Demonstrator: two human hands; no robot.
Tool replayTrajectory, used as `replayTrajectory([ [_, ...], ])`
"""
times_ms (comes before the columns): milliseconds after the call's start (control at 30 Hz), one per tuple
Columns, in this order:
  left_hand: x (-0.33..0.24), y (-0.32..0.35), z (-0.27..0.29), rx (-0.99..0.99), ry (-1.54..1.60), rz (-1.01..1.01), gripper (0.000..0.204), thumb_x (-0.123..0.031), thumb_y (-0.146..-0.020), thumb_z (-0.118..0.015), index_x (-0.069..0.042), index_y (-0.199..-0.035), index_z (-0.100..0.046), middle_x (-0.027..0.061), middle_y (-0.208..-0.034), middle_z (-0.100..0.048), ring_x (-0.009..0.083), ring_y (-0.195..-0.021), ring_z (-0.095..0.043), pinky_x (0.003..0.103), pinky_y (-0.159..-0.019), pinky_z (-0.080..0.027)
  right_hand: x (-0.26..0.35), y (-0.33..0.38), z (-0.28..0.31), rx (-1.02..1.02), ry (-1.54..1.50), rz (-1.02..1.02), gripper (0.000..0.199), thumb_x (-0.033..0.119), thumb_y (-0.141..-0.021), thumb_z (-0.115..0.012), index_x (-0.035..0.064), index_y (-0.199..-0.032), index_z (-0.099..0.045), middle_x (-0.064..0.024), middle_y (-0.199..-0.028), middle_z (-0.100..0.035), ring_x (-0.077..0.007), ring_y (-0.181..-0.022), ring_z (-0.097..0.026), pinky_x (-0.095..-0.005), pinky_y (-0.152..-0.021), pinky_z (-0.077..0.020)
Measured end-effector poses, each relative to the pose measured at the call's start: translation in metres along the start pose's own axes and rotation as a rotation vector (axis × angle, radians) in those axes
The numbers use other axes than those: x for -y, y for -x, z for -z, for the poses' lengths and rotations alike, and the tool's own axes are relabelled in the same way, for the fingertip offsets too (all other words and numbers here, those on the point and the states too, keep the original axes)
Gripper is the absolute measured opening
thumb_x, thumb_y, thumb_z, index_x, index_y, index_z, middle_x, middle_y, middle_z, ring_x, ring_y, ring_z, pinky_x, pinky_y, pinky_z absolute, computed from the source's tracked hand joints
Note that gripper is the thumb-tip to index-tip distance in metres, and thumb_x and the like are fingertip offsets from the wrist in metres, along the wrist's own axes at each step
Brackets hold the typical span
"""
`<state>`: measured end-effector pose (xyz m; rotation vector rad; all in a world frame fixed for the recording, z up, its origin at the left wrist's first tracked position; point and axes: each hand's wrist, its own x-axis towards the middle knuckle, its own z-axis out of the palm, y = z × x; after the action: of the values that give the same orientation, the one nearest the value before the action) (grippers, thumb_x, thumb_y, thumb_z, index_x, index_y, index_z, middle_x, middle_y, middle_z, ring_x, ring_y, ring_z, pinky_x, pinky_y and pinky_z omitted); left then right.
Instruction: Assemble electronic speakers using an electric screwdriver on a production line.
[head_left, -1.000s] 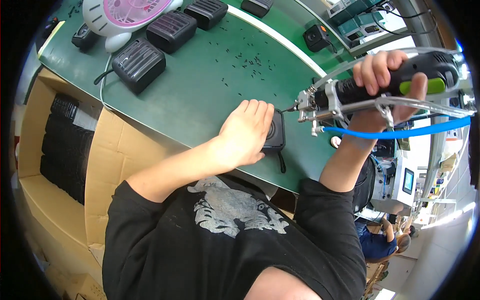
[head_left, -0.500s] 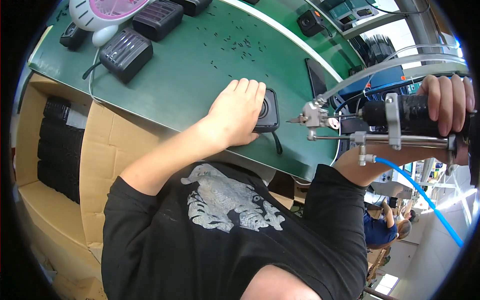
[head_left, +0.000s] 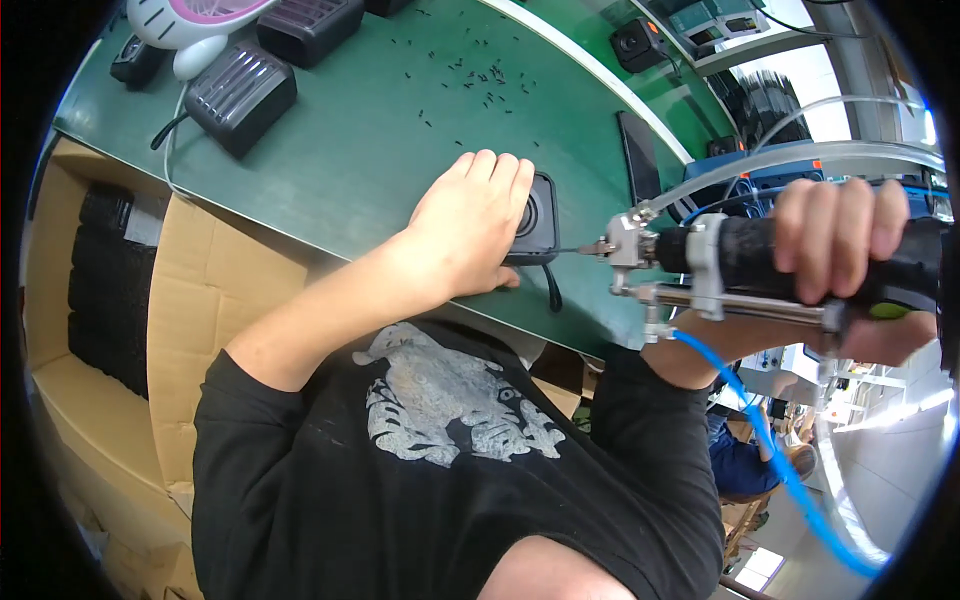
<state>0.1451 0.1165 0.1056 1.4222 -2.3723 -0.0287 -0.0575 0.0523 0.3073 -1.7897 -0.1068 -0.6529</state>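
My left hand (head_left: 468, 222) is wrapped over a black box-shaped device (head_left: 543, 220) lying on the green work table, fingers together along its far side. A round dark ring shows on the device's top, and a short black strap (head_left: 553, 290) hangs from its near edge. In my right hand (head_left: 848, 238) is a black-bodied power screwdriver (head_left: 735, 250) with a metal feed head, held sideways. Its thin bit points left and reaches the device's near right corner; whether it sits in a hole I cannot make out.
Many small black screws (head_left: 490, 80) lie scattered beyond my hand. Ribbed black devices (head_left: 240, 95) and a white-and-pink fan (head_left: 195, 25) stand at far left. A phone-like black slab (head_left: 637, 155) lies right. An open carton (head_left: 185, 330) holds black packs. Blue hose (head_left: 770, 440) trails from the screwdriver.
My right hand has brought the screwdriver left, so its bit now reaches the device. The left hand keeps its hold on the device with little movement.
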Motion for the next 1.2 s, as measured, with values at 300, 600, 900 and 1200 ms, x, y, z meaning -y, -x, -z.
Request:
replayTrajectory([
  [300,-0.001,-0.007,-0.005,0.016,0.048,-0.025,0.085,-0.046,-0.067,-0.080,0.009,-0.122,-0.049,0.0137,-0.104,-0.052,0.0254,-0.102,-0.050,0.034,-0.093,-0.042,-0.013,0.003,-0.018,-0.181,0.031,0.020,0.056,0.058,-0.088,-0.060,0.0056,-0.102,-0.045,-0.0022,-0.078,-0.048,-0.0131,-0.066,-0.053,-0.0313,-0.064,-0.0408],
  [600,0.005,0.000,-0.009,-0.167,0.589,0.064,0.106,-0.042,-0.065,-0.086,0.013,-0.137,-0.031,0.0316,-0.140,-0.039,0.0441,-0.133,-0.037,0.045,-0.112,-0.034,0.027,-0.037,0.019,-0.516,0.289,0.161,0.060,0.053,-0.087,-0.058,-0.0006,-0.113,-0.047,-0.0070,-0.081,-0.054,-0.0209,-0.066,-0.058,-0.0371,-0.061,-0.0456],
  [900,0.012,0.012,-0.016,-0.069,0.722,0.128,0.097,-0.040,-0.067,-0.085,0.009,-0.136,-0.036,0.0255,-0.135,-0.044,0.0400,-0.126,-0.046,0.042,-0.107,-0.039,0.000,-0.039,0.033,-0.006,-0.081,0.129,0.051,0.045,-0.079,-0.069,0.0039,-0.103,-0.052,-0.0029,-0.082,-0.055,-0.0150,-0.068,-0.057,-0.0317,-0.069,-0.0410],
  [1200,0.013,0.015,-0.023,-0.139,0.675,0.110,0.096,-0.044,-0.065,-0.085,0.010,-0.130,-0.039,0.0232,-0.128,-0.046,0.0387,-0.119,-0.050,0.042,-0.101,-0.045,-0.026,-0.053,0.016,-0.072,-0.037,-0.059,0.046,0.043,-0.080,-0.069,0.0044,-0.098,-0.054,-0.0043,-0.077,-0.057,-0.0147,-0.064,-0.057,-0.0319,-0.066,-0.0416],
])
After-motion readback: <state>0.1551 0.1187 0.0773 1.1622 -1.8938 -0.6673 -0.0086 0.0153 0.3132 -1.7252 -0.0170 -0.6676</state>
